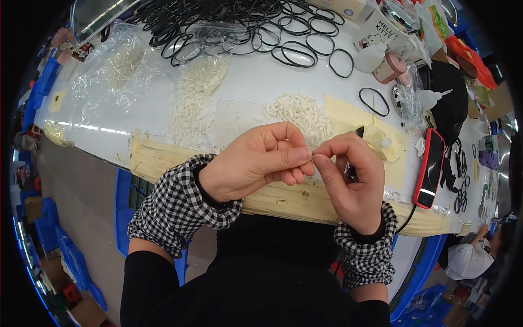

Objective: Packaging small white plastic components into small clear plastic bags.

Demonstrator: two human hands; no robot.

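My left hand [256, 163] and right hand [348, 174] meet fingertip to fingertip, both pinched shut on one tiny white piece [312, 157] held just above the near edge of the white surface [250, 82]. Just beyond that piece lies a loose pile of small white parts [299, 111]. To its right rests a red-cased phone [430, 169]. Farthest from it, black rubber rings [261, 32] are spread out.
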